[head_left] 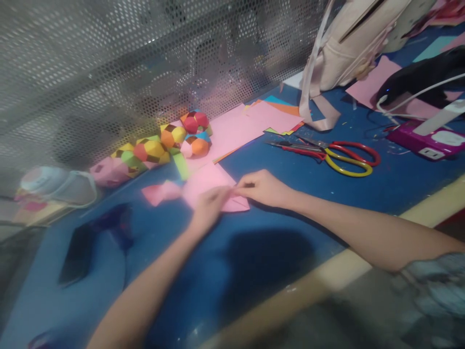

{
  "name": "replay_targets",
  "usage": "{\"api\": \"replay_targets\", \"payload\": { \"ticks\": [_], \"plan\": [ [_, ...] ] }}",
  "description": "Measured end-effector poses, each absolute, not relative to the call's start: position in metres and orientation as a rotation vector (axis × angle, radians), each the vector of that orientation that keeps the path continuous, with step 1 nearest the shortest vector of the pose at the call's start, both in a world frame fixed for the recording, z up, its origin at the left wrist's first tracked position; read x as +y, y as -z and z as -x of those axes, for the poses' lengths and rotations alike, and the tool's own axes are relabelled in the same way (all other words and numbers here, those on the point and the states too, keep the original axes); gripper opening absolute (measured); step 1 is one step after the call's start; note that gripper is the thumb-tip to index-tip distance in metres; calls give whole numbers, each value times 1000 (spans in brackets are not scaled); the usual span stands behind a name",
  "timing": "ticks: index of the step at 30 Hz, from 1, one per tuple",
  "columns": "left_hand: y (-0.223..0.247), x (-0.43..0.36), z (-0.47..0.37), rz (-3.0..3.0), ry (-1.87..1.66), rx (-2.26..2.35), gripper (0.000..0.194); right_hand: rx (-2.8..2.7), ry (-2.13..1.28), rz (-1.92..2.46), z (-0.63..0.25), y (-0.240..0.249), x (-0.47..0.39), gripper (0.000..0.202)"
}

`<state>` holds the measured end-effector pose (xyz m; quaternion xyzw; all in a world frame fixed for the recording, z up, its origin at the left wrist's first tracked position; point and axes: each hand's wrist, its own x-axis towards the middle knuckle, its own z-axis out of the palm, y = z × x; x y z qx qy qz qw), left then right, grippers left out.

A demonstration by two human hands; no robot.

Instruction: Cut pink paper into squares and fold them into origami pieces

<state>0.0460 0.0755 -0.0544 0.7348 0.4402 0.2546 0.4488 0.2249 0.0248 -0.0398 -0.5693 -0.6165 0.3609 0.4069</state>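
Observation:
A folded pink paper (203,186) lies on the blue table, under and between my hands. My left hand (212,203) is blurred; its fingertips meet those of my right hand at the paper's right part, and whether they grip is smeared by motion. My right hand (259,186) is closed in a pinch on the edge of the pink paper. A smaller crumpled-looking pink piece (162,192) lies just left of the sheet. Behind it, a green strip (180,166) touches the row of colourful paper balls (148,150).
Red and yellow scissors (348,157) lie right of my hands. Stacked coloured sheets (250,121) rest against the perforated metal panel (145,58). A bottle (58,185), a phone (77,254) and a purple tool (116,223) are at left; a bag (348,48) and a magenta box (428,140) at right.

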Motion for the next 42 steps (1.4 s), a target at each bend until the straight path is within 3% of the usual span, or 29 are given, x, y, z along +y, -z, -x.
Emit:
{"api": "replay_targets", "payload": {
  "ticks": [11, 18, 25, 42],
  "plan": [
    [53, 75, -45, -1901, -614, 1043, 30, -1549, -995, 1458, -225, 36, 24, 9],
    [56, 78, -43, -1862, -616, 1054, 31, -1639, -983, 1436, -230, 35, 26, 19],
    [56, 79, -42, -1869, -576, 1018, 32, -1556, -1005, 1458, -228, 35, 27, 13],
    [53, 75, -48, -1865, -596, 960, 27, -1583, -768, 1320, -224, 47, 26, 10]
  ]
}}
